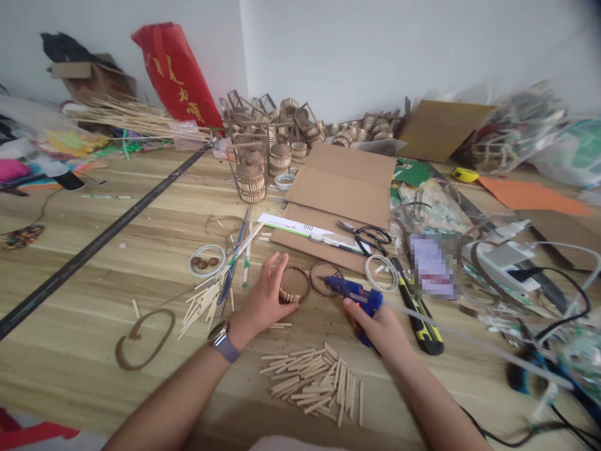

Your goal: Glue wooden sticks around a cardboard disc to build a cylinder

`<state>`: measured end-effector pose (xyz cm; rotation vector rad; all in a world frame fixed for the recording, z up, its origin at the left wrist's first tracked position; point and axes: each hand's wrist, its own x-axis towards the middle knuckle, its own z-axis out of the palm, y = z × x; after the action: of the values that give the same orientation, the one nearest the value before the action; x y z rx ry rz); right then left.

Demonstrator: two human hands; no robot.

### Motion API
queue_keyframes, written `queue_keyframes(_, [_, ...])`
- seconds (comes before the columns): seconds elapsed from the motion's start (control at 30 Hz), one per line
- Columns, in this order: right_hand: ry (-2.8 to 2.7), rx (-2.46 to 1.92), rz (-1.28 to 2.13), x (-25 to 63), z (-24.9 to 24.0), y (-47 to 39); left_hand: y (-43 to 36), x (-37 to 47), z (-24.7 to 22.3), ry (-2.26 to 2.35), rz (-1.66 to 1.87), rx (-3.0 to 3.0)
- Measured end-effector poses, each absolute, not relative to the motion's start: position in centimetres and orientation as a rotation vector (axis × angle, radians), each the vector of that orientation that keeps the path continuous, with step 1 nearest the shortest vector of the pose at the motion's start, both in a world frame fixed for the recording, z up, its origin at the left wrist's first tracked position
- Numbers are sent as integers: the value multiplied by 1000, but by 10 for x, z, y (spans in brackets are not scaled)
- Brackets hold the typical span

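My right hand (pixel 378 329) grips a blue hot glue gun (pixel 359 294), its nozzle pointing left over a thin brown ring (pixel 315 289) on the table. My left hand (pixel 263 291) is open beside a second brown ring (pixel 307 283), thumb and fingers spread around its left side. The thumb lies by the ring's lower edge; whether it presses on it I cannot tell. A row of short sticks (pixel 290 297) stands along the inside of that ring. Below both hands lies a pile of short wooden sticks (pixel 323 379).
Scissors (pixel 370 238), a tape roll (pixel 381 274) and a box cutter (pixel 420 313) lie to the right, near the glue gun's cord. Cardboard (pixel 340 181) and small stick baskets (pixel 251 181) stand behind. At left are another tape roll (pixel 206 262) and a curled brown strip (pixel 141 335).
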<state>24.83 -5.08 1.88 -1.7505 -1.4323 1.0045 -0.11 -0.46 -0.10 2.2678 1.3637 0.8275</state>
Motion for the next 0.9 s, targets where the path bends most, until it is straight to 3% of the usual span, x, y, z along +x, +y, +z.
queue_keyframes(0.1, [-1245,-1636,1266,264,23,-43,-5,-1,-1,1365,823,2279])
queue_keyframes(0.17, [-1352,-1660,1196,275,26,-40,-5,-1,-1,1366,827,2278])
queue_keyframes(0.33, [-1772,-1894,267,279,33,-47,-5,-1,0,1364,813,2278])
queue_keyframes(0.4, [-1961,-1804,94,268,39,-53,-5,-1,0,1370,816,2277])
queue_keyframes(0.63, [-2525,-1734,679,220,64,-71,-5,-2,-3,1368,833,2251])
queue_keyframes(0.9, [-2622,-1869,462,202,52,-75,-5,-2,0,1382,804,2271])
